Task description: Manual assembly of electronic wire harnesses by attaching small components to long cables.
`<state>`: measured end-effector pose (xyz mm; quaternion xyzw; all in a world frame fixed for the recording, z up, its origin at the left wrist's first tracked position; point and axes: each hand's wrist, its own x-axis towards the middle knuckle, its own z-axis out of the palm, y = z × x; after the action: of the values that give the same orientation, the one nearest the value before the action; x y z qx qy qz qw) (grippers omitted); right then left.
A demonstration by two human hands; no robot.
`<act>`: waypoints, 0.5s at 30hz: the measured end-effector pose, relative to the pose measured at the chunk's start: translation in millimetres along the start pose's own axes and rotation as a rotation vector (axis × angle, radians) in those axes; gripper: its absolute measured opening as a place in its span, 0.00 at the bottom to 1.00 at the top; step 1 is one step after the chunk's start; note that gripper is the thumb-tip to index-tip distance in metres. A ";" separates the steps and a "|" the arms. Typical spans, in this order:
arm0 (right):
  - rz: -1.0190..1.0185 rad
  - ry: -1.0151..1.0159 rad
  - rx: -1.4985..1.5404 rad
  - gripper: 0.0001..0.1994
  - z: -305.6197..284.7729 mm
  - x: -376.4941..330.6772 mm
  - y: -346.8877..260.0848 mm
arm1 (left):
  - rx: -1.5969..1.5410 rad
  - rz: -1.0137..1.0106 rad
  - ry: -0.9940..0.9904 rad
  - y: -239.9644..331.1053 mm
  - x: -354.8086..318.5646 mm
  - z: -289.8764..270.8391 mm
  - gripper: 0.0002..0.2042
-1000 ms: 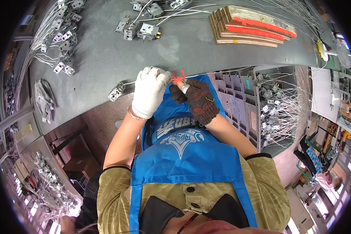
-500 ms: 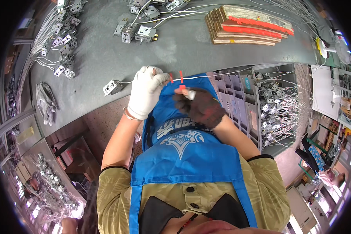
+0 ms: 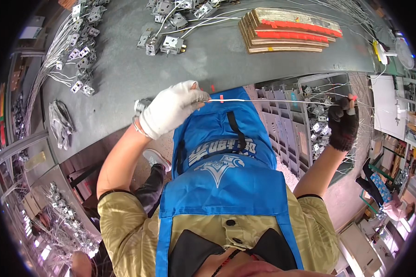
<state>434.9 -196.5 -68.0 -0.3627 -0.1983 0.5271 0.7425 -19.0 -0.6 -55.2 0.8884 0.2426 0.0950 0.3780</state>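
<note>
My left hand [image 3: 173, 111], in a white glove, pinches a white cable [image 3: 231, 100] at the table's front edge. A small metal switch-like part [image 3: 141, 106] sits partly hidden behind that hand. From the pinch the cable stretches right across the blue apron [image 3: 259, 124], its white sleeve giving way to a thinner strand. Far to the right, my right hand [image 3: 344, 123], in a dark glove with bare fingertips, is closed at the strand's other end. Something red shows at its fingertips. A red mark [image 3: 221, 99] lies just behind the cable.
Wired metal parts [image 3: 171, 45] lie at the back, more [image 3: 81, 55] along the left. Stacked wooden boards [image 3: 289, 34] with red edges rest back right. A grey glove [image 3: 60, 123] lies left. Below the table's right side stands a crate [image 3: 282, 124] of wired parts. A person [image 3: 393, 207] is far right.
My right hand has swung far right from beside the left, and the strand is now stretched between them. My left hand has shifted slightly, now covering much of the metal part.
</note>
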 end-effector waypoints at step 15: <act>-0.154 -0.162 0.054 0.13 31.0 12.8 -30.4 | -0.906 -0.504 -0.076 23.1 18.1 -24.5 0.12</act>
<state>438.0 -179.9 -26.0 -0.2823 -0.2706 0.5011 0.7720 -3.7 10.0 -21.8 0.5524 0.3696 0.0645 0.7444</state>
